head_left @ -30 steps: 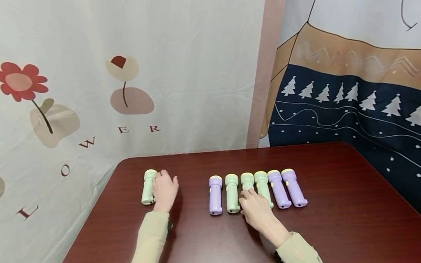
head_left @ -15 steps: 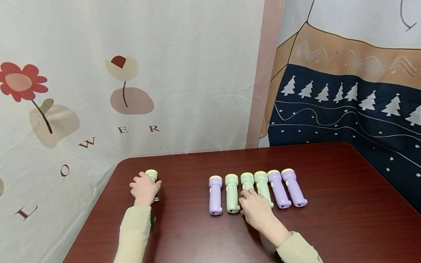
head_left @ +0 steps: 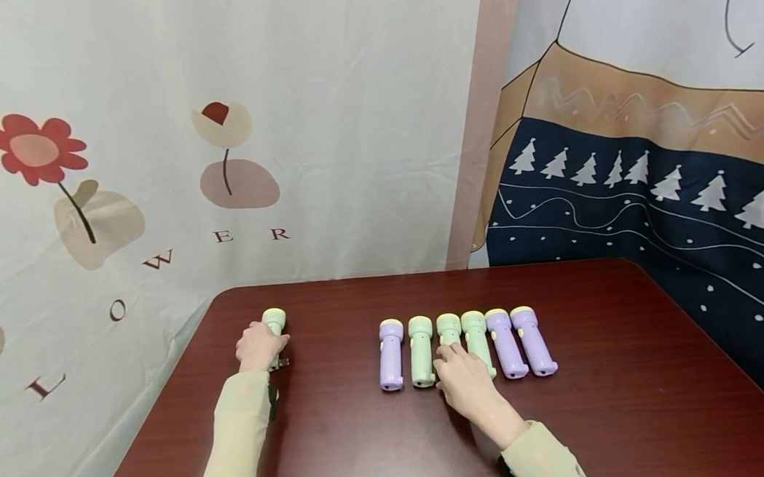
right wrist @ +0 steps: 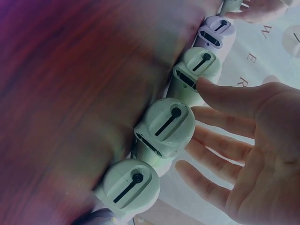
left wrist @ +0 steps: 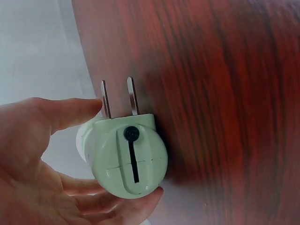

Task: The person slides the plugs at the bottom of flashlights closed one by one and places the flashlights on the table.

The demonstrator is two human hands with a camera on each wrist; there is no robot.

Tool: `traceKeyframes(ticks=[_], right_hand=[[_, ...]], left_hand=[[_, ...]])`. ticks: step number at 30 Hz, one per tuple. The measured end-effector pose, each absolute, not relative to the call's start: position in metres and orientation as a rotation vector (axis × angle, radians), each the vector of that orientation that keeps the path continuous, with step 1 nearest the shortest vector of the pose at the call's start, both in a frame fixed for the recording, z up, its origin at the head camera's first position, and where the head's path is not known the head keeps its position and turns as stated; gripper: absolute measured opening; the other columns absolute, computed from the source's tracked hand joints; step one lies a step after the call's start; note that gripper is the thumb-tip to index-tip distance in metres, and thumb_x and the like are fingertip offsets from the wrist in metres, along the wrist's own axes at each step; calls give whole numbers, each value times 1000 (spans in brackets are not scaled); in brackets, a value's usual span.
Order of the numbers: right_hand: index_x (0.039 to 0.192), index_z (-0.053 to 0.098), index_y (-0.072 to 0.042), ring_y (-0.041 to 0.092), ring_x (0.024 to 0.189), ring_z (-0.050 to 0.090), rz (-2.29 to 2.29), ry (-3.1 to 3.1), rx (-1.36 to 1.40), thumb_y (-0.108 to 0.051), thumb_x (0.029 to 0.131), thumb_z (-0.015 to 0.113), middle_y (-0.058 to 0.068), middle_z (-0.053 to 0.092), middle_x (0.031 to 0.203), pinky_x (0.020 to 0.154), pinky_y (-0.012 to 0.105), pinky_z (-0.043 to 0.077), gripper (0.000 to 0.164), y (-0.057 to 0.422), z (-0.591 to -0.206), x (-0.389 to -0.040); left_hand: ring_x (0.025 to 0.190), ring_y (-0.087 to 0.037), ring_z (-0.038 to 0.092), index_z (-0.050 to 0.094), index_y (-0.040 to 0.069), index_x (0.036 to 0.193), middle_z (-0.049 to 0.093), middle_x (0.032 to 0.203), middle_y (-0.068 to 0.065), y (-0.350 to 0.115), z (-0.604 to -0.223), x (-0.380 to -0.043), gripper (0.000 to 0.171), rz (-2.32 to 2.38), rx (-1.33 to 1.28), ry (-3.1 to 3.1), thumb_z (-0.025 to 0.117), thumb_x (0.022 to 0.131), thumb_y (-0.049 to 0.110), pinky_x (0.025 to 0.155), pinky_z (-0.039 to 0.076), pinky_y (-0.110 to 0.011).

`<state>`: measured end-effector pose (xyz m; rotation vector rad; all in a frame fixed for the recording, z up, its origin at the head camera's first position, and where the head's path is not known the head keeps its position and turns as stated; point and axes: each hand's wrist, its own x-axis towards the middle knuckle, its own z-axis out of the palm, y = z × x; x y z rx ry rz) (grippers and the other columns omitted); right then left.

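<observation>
At the table's left, my left hand (head_left: 257,346) grips a light green flashlight (head_left: 274,319) that lies apart from the others. In the left wrist view, two metal plug prongs (left wrist: 132,96) stick out from the flashlight's end (left wrist: 129,159). My thumb is by one prong, and the fingers curl along the barrel's other side. My right hand (head_left: 464,379) hovers over or rests on a green flashlight (head_left: 449,325) in the row; contact is hard to tell. Seen from the right wrist, its fingers (right wrist: 220,150) are loosely extended beside the green flashlight ends (right wrist: 166,124), holding nothing.
The row also has a purple flashlight (head_left: 391,355) at its left end, green flashlights (head_left: 422,353) in the middle and two purple flashlights (head_left: 534,338) at the right. All lie on a dark red-brown table (head_left: 628,398). Printed curtains (head_left: 349,124) hang behind it.
My left hand has moved from the right side of the separate green flashlight to its left, over the barrel, and now its fingers close around it. The right hand has stayed put.
</observation>
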<state>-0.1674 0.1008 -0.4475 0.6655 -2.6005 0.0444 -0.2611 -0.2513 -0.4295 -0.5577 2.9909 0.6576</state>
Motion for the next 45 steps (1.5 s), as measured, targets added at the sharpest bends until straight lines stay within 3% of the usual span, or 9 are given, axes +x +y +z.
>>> traceKeyframes(ticks=[5, 9, 31, 40, 45], right_hand=[[77, 68, -9, 20, 90, 59, 49, -2597, 667, -19, 65, 83, 4, 65, 98, 62, 33, 50, 21, 101, -446, -166], [77, 69, -9, 20, 91, 59, 59, -2599, 666, -19, 65, 83, 4, 66, 98, 63, 33, 51, 21, 100, -445, -166], [78, 69, -9, 21, 90, 61, 73, -2593, 666, -19, 65, 83, 4, 66, 99, 64, 34, 51, 22, 102, -446, -167], [79, 69, -8, 21, 91, 61, 85, -2597, 675, -18, 66, 82, 5, 66, 101, 66, 35, 51, 21, 102, -445, -166], [81, 68, -7, 23, 93, 61, 101, -2603, 676, -17, 67, 81, 8, 66, 103, 70, 36, 51, 22, 104, -445, -167]], left_hand=[[79, -44, 59, 54, -7, 83, 58, 85, -28, -255, -431, -261, 27, 708, -535, 2996, 55, 81, 19, 59, 48, -48], [70, -37, 57, 53, 0, 70, 55, 74, -21, -256, -432, -262, 18, 714, -523, 2995, 51, 80, 14, 52, 44, -42], [71, -40, 58, 55, -4, 76, 58, 79, -25, -255, -431, -257, 24, 748, -482, 3038, 56, 82, 19, 53, 45, -44], [77, -44, 60, 54, -9, 94, 59, 88, -29, -239, -430, -251, 34, 771, -442, 3101, 60, 82, 22, 60, 47, -49], [77, -44, 60, 54, -9, 95, 60, 87, -29, -224, -423, -247, 37, 784, -402, 3135, 64, 83, 24, 58, 48, -49]])
